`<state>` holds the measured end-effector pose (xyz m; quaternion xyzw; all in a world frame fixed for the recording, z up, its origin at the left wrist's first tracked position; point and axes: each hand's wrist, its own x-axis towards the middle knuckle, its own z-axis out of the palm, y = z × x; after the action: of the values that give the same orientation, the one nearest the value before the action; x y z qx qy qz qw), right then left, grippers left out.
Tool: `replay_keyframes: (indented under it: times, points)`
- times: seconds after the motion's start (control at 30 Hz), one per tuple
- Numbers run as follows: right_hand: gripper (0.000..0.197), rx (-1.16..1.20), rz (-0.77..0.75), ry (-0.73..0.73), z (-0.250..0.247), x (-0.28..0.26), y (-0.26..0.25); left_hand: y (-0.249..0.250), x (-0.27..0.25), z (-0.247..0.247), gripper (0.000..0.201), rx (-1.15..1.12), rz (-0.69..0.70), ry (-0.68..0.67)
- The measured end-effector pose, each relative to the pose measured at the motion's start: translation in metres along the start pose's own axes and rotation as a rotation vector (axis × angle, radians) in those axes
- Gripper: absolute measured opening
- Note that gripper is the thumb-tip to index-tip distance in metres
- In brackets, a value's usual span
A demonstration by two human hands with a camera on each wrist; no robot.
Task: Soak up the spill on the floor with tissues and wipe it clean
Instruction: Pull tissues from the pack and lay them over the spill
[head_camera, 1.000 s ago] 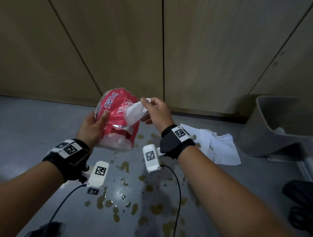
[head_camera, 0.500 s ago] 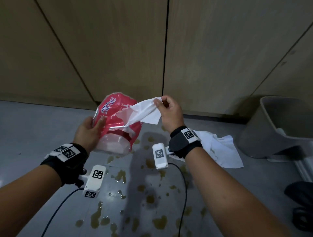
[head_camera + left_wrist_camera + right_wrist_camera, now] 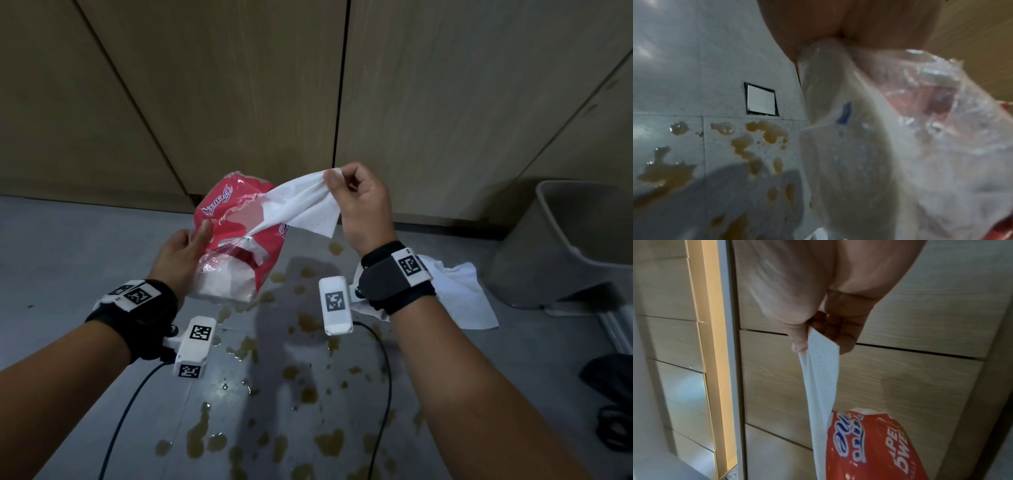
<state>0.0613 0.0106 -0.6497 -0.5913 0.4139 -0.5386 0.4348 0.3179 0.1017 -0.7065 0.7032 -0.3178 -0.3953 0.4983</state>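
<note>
Right hand (image 3: 363,202) raised, thumb and forefinger pinching tissue (image 3: 305,209) from pack (image 3: 236,236).

left hand (image 3: 178,255): curled, holding | right hand (image 3: 359,202): raised, thumb-and-finger pinch

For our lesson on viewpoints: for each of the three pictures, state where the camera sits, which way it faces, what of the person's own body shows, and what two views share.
Head: worn on the head, facing forward and down; shows both forearms, left hand holding the tissue pack, right hand pinching a tissue above the spill.
Left wrist: under the left palm, facing the pack's clear end and the floor spill.
Right wrist: along the right hand's fingers, facing the wood panels.
Shared: head and right wrist views both show the tissue stretched from the pack.
</note>
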Motion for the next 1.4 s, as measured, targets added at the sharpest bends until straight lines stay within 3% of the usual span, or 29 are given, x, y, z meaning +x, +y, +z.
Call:
replay_keyframes:
  times: [0.07, 0.3, 0.47, 0.57, 0.67, 0.8, 0.97, 1.1, 1.2, 1.33, 1.4]
  points:
    - [0.023, 0.017, 0.003, 0.039, -0.008, 0.003, -0.005, 0.003, 0.001, 0.005, 0.077, 0.014, 0.014, -0.001]
    - [0.022, -0.003, -0.059, 0.062, -0.018, 0.006, -0.018, -0.011, 0.001, 0.009, 0.064, 0.147, -0.032, 0.122]
    - [0.013, 0.090, -0.040, 0.249, -0.037, 0.019, -0.003, -0.024, 0.010, -0.020, 0.079, 0.318, -0.092, 0.188]
    - [0.007, -0.016, 0.090, 0.190, -0.041, 0.018, 0.042, -0.022, 0.008, -0.026, 0.063, 0.295, -0.106, 0.198]
    - [0.029, -0.188, 0.275, 0.151, -0.041, 0.013, 0.099, -0.027, 0.009, -0.032, 0.065, 0.215, -0.119, 0.181]
    - [0.030, -0.325, 0.462, 0.106, -0.045, 0.003, 0.158, -0.027, 0.006, -0.032, 0.055, 0.181, -0.083, 0.175]
    - [0.052, -0.522, 0.625, 0.000, -0.055, -0.007, 0.243, -0.036, 0.012, -0.042, 0.068, 0.056, -0.098, 0.130]
    - [0.043, -0.627, 0.691, -0.096, -0.054, -0.016, 0.237, -0.042, 0.009, -0.047, 0.067, -0.021, -0.114, 0.047]
    - [0.034, -0.633, 0.691, -0.107, -0.055, -0.024, 0.244, -0.038, -0.001, -0.040, 0.053, -0.087, -0.116, 0.008]
    - [0.044, -0.505, 0.751, -0.018, -0.053, -0.033, 0.250, -0.037, -0.005, -0.038, 0.039, -0.164, -0.122, 0.010]
    - [0.056, -0.679, 0.694, -0.017, -0.049, -0.037, 0.244, -0.034, -0.004, -0.039, 0.034, -0.182, -0.130, 0.021]
